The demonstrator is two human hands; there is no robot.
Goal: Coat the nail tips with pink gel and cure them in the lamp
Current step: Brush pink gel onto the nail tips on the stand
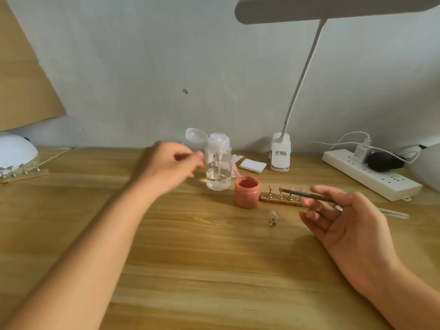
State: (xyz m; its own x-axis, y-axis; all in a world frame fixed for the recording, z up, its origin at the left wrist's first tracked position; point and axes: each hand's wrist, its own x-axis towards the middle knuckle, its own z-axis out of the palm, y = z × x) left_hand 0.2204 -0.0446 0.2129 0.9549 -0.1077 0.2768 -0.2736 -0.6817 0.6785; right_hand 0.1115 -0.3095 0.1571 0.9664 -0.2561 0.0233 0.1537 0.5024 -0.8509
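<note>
Jar (247,192) sits between left hand (170,166) and right hand (345,222) holding brush (307,195).

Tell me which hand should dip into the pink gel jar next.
Right. The right hand holds the brush, its tip close to the open pink gel jar. The left hand is blurred, over by the pump bottle, with no brush.

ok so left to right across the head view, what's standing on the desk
curing lamp → pump bottle → pink gel jar → clip lamp base → power strip; the nail tip holder overlaps the lamp base, so it is left out
</note>
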